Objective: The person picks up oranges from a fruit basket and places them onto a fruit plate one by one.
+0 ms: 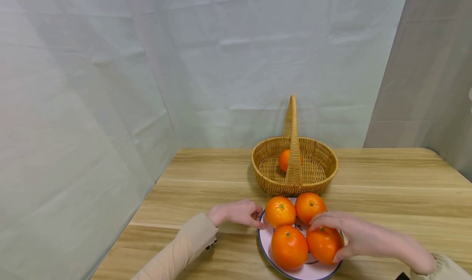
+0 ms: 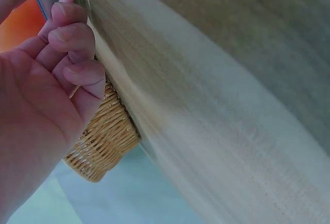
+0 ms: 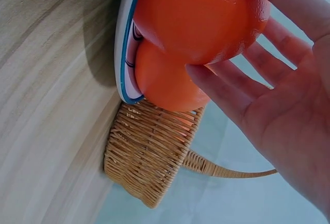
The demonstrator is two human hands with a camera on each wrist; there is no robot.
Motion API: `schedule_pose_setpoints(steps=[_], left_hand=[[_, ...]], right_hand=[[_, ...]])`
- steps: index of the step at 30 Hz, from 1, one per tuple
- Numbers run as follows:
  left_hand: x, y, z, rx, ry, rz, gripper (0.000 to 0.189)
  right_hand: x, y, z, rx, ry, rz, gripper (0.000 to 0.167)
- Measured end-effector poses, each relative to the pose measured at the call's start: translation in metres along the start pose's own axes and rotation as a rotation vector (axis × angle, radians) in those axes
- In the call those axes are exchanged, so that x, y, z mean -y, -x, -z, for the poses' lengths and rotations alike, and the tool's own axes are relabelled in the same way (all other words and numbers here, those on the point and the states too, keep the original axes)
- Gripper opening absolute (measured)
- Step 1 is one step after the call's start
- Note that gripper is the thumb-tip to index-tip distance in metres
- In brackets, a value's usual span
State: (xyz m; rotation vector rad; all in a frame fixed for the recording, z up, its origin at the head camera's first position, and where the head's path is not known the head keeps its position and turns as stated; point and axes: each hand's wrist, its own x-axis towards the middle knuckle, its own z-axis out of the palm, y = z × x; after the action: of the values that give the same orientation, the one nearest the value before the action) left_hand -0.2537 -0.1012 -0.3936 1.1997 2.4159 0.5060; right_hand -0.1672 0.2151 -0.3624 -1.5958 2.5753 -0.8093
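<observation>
On the table, a pale pink plate with a dark blue rim holds several oranges. My left hand pinches the plate's left rim between thumb and forefinger, its other fingers curled beside the edge. At the plate's front right, my right hand grips an orange, fingers over its far side and thumb at its near side. In the right wrist view, this glossy orange sits above the plate's edge, with another orange behind it. Whether it has left the plate, I cannot tell.
Just behind the plate stands a wicker basket with a tall arched handle. One orange lies inside it, partly behind the handle. The wooden table ends at pale cloth walls at the back and left.
</observation>
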Motion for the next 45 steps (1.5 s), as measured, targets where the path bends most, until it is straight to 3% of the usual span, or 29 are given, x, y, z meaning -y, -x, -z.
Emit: schedule_pose_setpoints(steps=[15,25,33,45], left_hand=[[0.0,-0.001,0.0,-0.003,-0.014,-0.011,0.024],[0.001,0.0,-0.001,-0.012,-0.017,-0.019,0.024],[0.002,0.0,-0.001,-0.012,-0.009,-0.015,0.025],[0.002,-0.001,0.0,-0.007,-0.011,-0.016,0.025]], right_hand=[[0.0,0.0,0.0,0.002,-0.021,-0.004,0.059],[0.003,-0.002,0.01,-0.127,0.028,0.017,0.042],[-0.002,-0.006,0.016,-0.188,0.034,0.101,0.047],[0.0,-0.008,0.025,-0.22,0.036,0.082,0.048]])
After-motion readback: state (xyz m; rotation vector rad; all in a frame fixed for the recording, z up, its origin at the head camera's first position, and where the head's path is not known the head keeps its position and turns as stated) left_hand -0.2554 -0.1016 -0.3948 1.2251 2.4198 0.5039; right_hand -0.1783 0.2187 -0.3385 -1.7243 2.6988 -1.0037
